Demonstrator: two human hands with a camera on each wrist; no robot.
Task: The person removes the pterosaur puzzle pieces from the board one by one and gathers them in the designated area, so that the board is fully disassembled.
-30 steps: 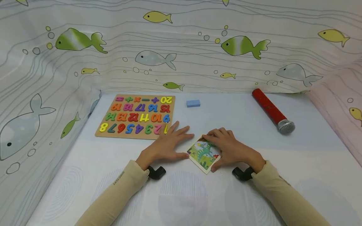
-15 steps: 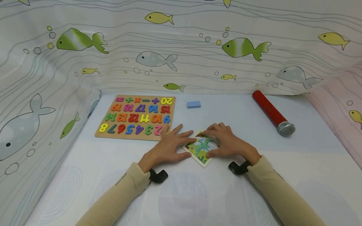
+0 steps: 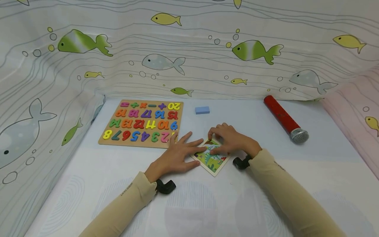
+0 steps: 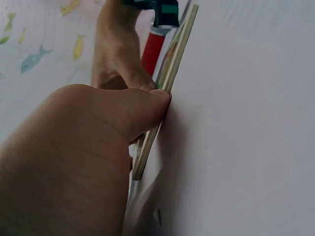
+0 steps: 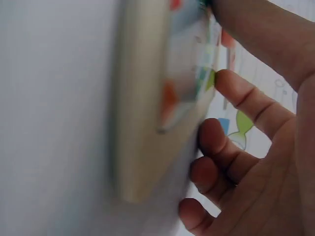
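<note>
A small square picture puzzle [image 3: 214, 166] with a pale wooden border and a green dinosaur scene lies on the table, one corner toward me. My left hand [image 3: 177, 156] is spread at its left side, with the thumb against the edge and a straight finger across the picture. In the left wrist view, the left thumb [image 4: 147, 110] presses the puzzle's side. My right hand [image 3: 232, 140] bends over the far right part; its index fingertip is at the far corner and its thumb on the picture. The right wrist view shows its other fingers [image 5: 211, 174] curled beyond the border.
A wooden number board [image 3: 139, 146] with colourful digits lies upside down to me at the back left. Behind the puzzle is a small blue block [image 3: 202, 110]. A red microphone [image 3: 284, 117] lies at the back right. Fish-printed cloth [image 3: 201, 72] walls the table.
The right hand has moved up and left, its thumb shifting from the puzzle's near right edge onto the picture. The puzzle has slid slightly away from me. A left finger now overlaps the picture.
</note>
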